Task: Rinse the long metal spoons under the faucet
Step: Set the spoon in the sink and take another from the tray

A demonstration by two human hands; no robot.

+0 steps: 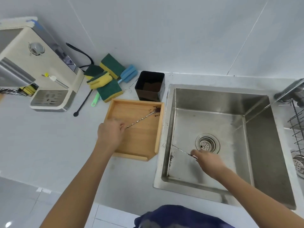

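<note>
Left hand (109, 132) is pinching a grounds-caked spoon (141, 119) in the wooden tray (157, 139); right hand (207, 159) is gripping another spoon (181, 150) inside the sink (256, 145) (no water visibly running), so rinsing looks barely begun.

A wooden tray (139, 142) sits on the counter (49, 145) just left of the sink (256, 145), a spoon (141, 119) lying in it. A second spoon (181, 150) is in the sink. Behind the tray stand a bin (150, 86) and sponges (105, 78); a machine (37, 71) sits far left.
</note>
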